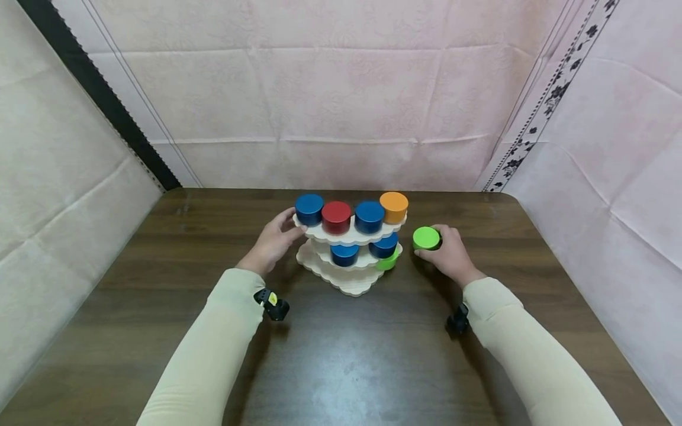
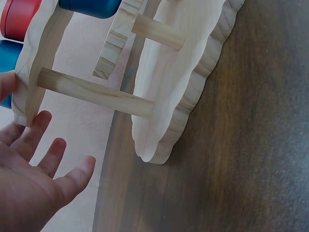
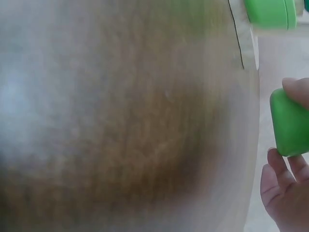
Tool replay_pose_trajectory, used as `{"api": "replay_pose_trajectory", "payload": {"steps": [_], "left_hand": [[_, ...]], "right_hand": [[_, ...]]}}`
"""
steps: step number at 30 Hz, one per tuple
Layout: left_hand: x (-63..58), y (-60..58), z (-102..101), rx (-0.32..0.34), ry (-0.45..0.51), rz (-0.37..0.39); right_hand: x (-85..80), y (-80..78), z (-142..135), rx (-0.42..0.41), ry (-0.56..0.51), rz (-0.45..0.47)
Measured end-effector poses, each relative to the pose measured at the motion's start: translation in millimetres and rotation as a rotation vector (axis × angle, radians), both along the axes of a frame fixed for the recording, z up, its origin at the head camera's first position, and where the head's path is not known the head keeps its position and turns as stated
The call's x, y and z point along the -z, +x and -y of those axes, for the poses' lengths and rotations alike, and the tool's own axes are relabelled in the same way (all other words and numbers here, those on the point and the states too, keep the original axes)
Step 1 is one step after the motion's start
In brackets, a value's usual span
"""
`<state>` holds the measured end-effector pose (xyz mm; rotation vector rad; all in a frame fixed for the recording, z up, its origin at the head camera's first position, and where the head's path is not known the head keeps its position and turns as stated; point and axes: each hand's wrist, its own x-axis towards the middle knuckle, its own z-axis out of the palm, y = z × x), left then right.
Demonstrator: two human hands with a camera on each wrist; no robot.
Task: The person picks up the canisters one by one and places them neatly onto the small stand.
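Observation:
A pale wooden three-tier stand point(image 1: 354, 287) with scalloped edges stands on the table. My left hand point(image 1: 274, 242) pinches the left edge of its top tier, thumb above and a fingertip below; the other fingers spread loosely. Away from the stand's right side, my right hand point(image 1: 450, 257) grips a green round tin point(image 1: 426, 238) between thumb and fingers. The top tier carries a blue tin point(image 1: 309, 208), a red tin point(image 1: 336, 218), another blue tin point(image 1: 369, 216) and an orange tin point(image 1: 393, 207). Lower down are two blue tins point(image 1: 344, 254) and a green tin point(image 1: 388, 261).
The dark wooden table point(image 1: 341, 367) ends just behind the stand, against a pale cloth wall point(image 1: 341, 106). Similar cloth hangs at both sides. Round wooden posts point(image 2: 96, 94) join the tiers. Much of the right wrist view is blurred.

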<state>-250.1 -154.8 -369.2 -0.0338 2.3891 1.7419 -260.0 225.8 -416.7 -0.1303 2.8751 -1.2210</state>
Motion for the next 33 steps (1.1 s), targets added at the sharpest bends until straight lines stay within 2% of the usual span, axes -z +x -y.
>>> {"api": "replay_pose_trajectory", "payload": {"steps": [16, 33], "left_hand": [[-2.0, 1.1, 0, 0.004, -0.004, 0.007], [-3.2, 0.6, 0, 0.007, -0.012, 0.018]], "right_hand": [[-10.1, 28.0, 5, -0.006, 0.023, 0.0], [-6.8, 56.0, 15, 0.004, 0.007, 0.054]]}}
